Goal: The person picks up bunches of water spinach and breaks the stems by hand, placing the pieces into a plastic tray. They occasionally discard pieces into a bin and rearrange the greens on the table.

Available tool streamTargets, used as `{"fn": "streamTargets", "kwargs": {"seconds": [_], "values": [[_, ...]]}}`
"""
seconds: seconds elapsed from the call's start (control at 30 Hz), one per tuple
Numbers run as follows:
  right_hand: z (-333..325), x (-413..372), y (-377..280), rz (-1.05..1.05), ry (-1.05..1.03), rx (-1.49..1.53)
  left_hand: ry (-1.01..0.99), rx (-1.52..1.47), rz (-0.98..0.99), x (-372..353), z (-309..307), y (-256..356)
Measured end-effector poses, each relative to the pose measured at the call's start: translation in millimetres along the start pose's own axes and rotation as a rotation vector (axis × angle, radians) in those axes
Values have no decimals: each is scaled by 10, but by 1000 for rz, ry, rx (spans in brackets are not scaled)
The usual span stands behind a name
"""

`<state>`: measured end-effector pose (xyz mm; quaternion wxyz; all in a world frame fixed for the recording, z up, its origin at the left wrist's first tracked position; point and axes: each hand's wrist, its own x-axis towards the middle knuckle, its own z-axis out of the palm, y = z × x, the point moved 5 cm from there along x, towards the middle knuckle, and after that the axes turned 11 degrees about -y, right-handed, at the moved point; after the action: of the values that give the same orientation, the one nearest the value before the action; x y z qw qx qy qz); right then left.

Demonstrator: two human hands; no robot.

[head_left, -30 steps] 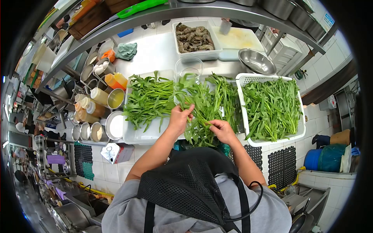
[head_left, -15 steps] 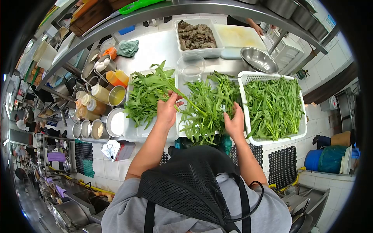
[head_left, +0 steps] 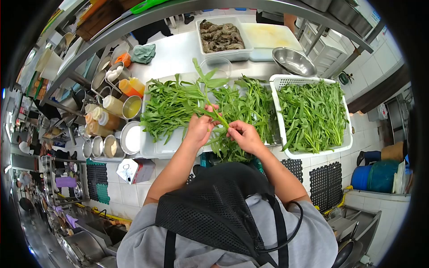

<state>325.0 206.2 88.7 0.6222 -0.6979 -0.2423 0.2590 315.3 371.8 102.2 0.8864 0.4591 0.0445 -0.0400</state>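
A long leafy green stalk (head_left: 217, 115) slants across the middle, its leaves pointing up and away. My left hand (head_left: 201, 127) is closed around the stem, and my right hand (head_left: 243, 135) pinches its lower end. Beneath and behind both hands lies a pile of loose leafy greens (head_left: 260, 105). To the left, more greens (head_left: 167, 107) lie in a shallow translucent tray (head_left: 156, 151). A white perforated basket (head_left: 308, 154) full of greens (head_left: 313, 116) stands on the right.
Shrimp (head_left: 221, 35) fill a plastic tub (head_left: 230, 55) at the back, beside a cutting board (head_left: 272, 35) and a steel bowl (head_left: 295, 61). Sauce bottles (head_left: 111, 105) and metal cups (head_left: 111, 145) stand left. A steel shelf rail (head_left: 223, 5) crosses above; people's legs show beyond.
My right hand has moved left and closed on the stalk's lower end; it was open over the pile. The stalk now stands more upright. The view has shifted slightly.
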Motion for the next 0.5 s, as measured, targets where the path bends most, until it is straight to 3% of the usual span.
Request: {"fn": "streamTargets", "kwargs": {"seconds": [0.5], "values": [[65, 105, -70, 52, -18, 170, -217, 84, 16, -118, 70, -136]]}}
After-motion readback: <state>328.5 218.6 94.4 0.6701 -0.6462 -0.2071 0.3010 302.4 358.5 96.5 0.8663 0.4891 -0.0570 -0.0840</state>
